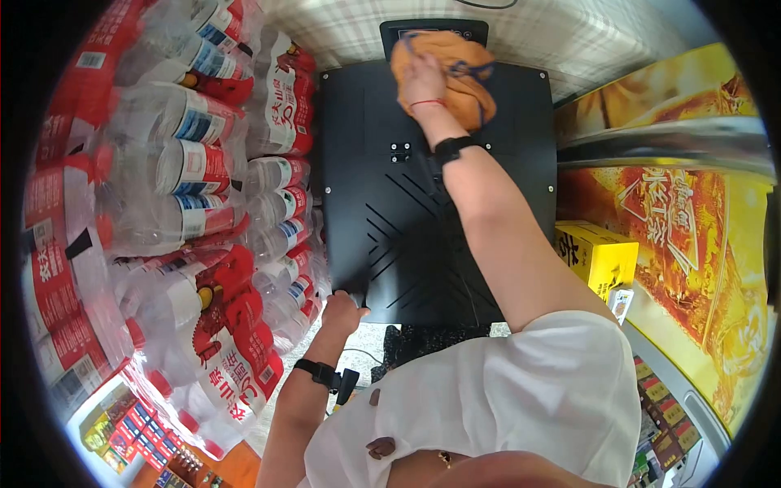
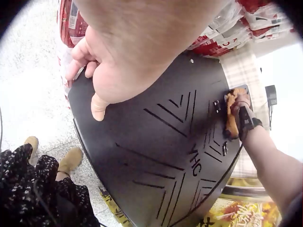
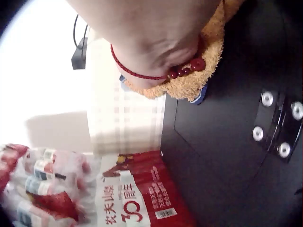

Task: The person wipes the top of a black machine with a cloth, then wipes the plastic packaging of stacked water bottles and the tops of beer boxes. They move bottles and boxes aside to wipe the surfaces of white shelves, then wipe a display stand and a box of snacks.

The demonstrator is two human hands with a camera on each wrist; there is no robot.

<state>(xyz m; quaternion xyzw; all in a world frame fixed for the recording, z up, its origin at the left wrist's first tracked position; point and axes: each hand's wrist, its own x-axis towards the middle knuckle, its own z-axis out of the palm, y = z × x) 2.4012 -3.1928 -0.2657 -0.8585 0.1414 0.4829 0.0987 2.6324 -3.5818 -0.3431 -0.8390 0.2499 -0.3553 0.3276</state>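
My right hand (image 1: 425, 80) grips a bunched orange cloth (image 1: 468, 89) with dark blue trim, at the far edge of a black panel (image 1: 390, 220). The cloth overlaps a small black display unit (image 1: 394, 28) behind it. In the right wrist view, a fuzzy fold of the cloth (image 3: 189, 87) shows below the wrist and its red beaded bracelet (image 3: 184, 71); the fingers are hidden there. My left hand (image 2: 111, 75) rests at the panel's near left corner, fingers loosely bent by the edge, thumb stretched over the top. Slanted grooves mark the panel.
Stacked packs of plastic-wrapped bottles (image 1: 195, 154) rise close along the left side. On the right stand a yellow box (image 1: 602, 256), a metal rail (image 1: 675, 142) and large yellow printed panels (image 1: 651, 211). A checked covering (image 1: 342, 32) lines the back.
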